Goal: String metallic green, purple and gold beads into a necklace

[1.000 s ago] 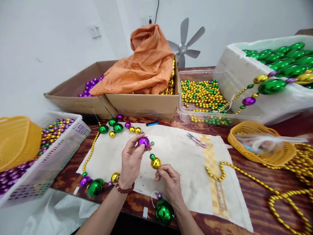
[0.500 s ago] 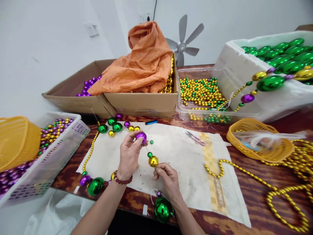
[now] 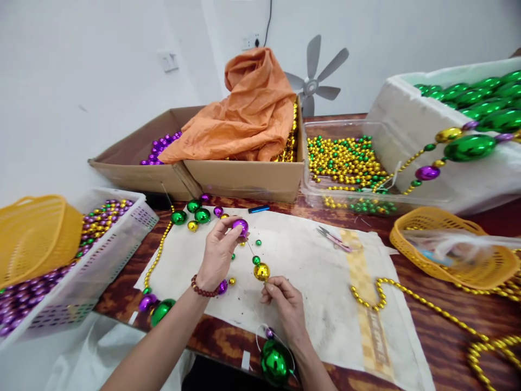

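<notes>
Over the white cloth (image 3: 305,239), L hand (image 3: 220,254) pinches a purple bead (image 3: 241,227) near the top of the needle (image 3: 250,247); R hand (image 3: 285,307) pinches the needle just below a gold bead (image 3: 261,271), w/ a small green bead (image 3: 256,260) above, prob. to steady it. Snips (image 3: 334,239) lie off to R, prob. kept clear.

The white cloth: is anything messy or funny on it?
Yes, a bit messy: the white cloth has dark specks and a greyish smudge beside the right hand, so it looks dirty. A small green bead also sits apart from the others there. I can't see anything broken.
</notes>
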{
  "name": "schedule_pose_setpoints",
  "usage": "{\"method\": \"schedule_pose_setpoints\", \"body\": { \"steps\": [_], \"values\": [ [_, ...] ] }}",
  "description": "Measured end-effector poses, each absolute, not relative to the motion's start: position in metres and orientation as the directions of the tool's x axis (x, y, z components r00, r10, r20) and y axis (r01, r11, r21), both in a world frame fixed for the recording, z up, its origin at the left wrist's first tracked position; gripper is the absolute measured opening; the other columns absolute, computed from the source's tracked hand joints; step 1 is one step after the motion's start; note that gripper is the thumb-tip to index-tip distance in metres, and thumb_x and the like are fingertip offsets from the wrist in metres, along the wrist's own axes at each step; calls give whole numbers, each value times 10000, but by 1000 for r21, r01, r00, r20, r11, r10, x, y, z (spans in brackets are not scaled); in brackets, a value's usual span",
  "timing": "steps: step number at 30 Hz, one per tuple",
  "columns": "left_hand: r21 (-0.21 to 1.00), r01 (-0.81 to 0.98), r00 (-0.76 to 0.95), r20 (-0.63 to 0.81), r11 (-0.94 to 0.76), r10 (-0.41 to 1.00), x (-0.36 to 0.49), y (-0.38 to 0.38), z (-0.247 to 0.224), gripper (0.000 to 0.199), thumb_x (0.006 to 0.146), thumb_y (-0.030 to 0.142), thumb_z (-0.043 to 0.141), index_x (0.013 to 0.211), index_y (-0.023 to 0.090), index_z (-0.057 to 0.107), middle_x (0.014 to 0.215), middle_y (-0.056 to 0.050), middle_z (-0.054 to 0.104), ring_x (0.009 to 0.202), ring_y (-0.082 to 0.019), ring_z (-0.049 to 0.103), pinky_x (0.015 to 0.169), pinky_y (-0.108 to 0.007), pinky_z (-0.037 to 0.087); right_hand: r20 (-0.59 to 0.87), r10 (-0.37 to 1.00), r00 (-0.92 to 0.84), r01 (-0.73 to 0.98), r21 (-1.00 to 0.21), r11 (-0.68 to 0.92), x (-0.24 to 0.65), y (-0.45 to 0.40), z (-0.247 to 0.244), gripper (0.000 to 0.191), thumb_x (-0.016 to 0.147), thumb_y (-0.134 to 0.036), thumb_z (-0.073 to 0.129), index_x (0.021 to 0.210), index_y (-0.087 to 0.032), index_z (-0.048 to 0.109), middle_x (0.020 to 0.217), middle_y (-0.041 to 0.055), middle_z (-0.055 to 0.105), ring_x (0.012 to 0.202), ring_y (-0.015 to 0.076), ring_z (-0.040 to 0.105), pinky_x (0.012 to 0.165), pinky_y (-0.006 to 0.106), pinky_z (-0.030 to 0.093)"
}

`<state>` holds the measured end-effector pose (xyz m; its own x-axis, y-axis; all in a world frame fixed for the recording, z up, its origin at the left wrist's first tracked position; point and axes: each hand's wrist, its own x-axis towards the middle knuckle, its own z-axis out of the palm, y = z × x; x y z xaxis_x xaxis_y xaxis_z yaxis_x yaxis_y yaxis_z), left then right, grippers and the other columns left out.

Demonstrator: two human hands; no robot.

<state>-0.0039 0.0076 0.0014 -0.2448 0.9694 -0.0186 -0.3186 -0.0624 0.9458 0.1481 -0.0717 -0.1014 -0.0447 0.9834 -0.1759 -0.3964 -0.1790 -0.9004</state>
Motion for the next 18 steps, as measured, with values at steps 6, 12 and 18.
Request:
{"method": "schedule_pose_setpoints", "body": {
  "steps": [6,12,18],
  "values": [
    [930,-364,-250,-40,-56,967,9,-4,0,288,747,298,820,992,195,710,1008,-44,690,819,-137,654,715,-265,560,-158,986,-51,-420,-892,-165,149,-72,-101,211,806,-374,728,745,-175,698,638,17,682,543,144,631,541,248,497],
    [936,-332,-256,27,-114,966,21,-18,1,294,764,308,813,1017,203,705,966,-29,698,794,-134,659,726,-272,563,-141,988,-55,-453,-879,-151,150,-74,-101,201,817,-361,725,754,-173,691,642,16,683,552,144,634,552,249,495],
    [968,-131,-265,172,-212,949,20,-30,3,313,784,245,801,1082,224,709,1010,-38,707,844,-134,664,797,-268,566,-110,991,-70,-449,-884,-130,152,-77,-99,197,839,-352,709,750,-177,696,631,17,682,560,151,634,574,262,508]
  ]
}}
